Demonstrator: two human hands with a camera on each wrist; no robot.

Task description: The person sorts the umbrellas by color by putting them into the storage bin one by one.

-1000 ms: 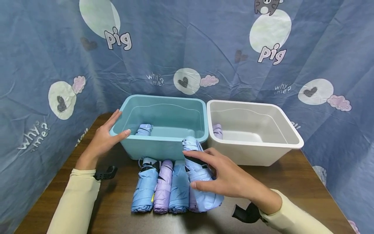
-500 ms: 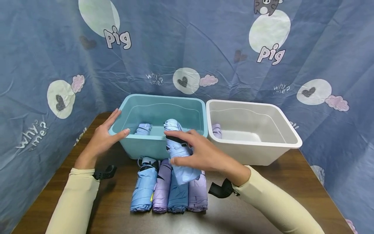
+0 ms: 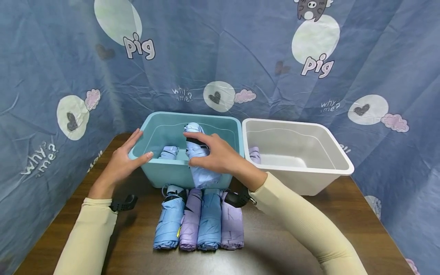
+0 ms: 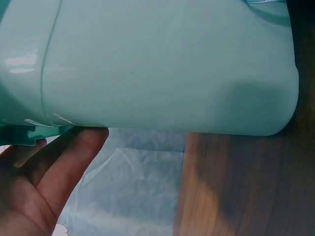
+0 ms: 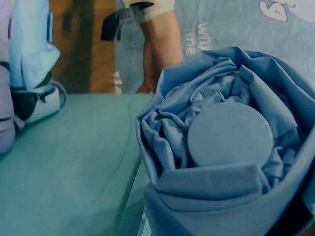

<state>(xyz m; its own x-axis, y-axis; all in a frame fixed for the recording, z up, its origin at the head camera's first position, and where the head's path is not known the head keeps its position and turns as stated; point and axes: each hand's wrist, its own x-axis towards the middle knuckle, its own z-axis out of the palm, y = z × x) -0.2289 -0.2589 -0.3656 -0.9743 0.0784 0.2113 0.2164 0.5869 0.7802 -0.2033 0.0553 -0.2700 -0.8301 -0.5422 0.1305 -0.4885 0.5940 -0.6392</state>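
My right hand (image 3: 220, 154) grips a light blue folded umbrella (image 3: 204, 177) over the front rim of the teal bin (image 3: 172, 172). The umbrella is tilted, its far end above the bin's inside; its round end cap (image 5: 231, 137) faces the right wrist camera. My left hand (image 3: 120, 162) rests on the bin's left end, with fingers along the side rim and thumb at the front corner. Inside the teal bin lies another light blue umbrella (image 3: 169, 152). In front of it, on the table, a row of folded blue umbrellas (image 3: 169, 225) alternates with purple umbrellas (image 3: 232, 225).
To the right of the teal bin stands a white bin (image 3: 295, 177), with a purple umbrella (image 3: 254, 154) at its left end. Both bins sit on a brown wooden table (image 3: 282, 244). A blue printed curtain (image 3: 220, 46) hangs behind them.
My right hand has carried the light blue umbrella left and away from me, from over the row's right end to above the teal bin. My left hand has stayed on the bin.
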